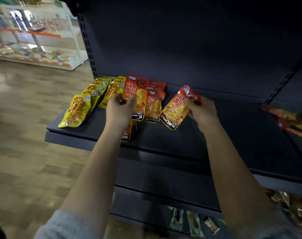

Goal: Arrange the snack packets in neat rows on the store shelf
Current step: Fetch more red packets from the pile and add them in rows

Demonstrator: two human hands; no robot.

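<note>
The left hand (120,107) pinched an upright orange packet (135,96) by its lower left side, its grip closed on the film, apparently to stand it at the head of the orange row (153,104) lying just behind and to the right of it on the shelf (215,135). The right hand (202,108) pinched a second orange packet (178,107) by its top corner, tilted and lifted off the shelf to the right of that row, likely waiting its turn. To the left of the orange row, two overlapping lines of yellow packets (88,100) ran from the back panel toward the shelf's front lip. Right of the orange row the shelf lay bare as far as a few loose red packets (291,121) at the far right, leaving room for further rows; the front lip sat close below the wrists.
</note>
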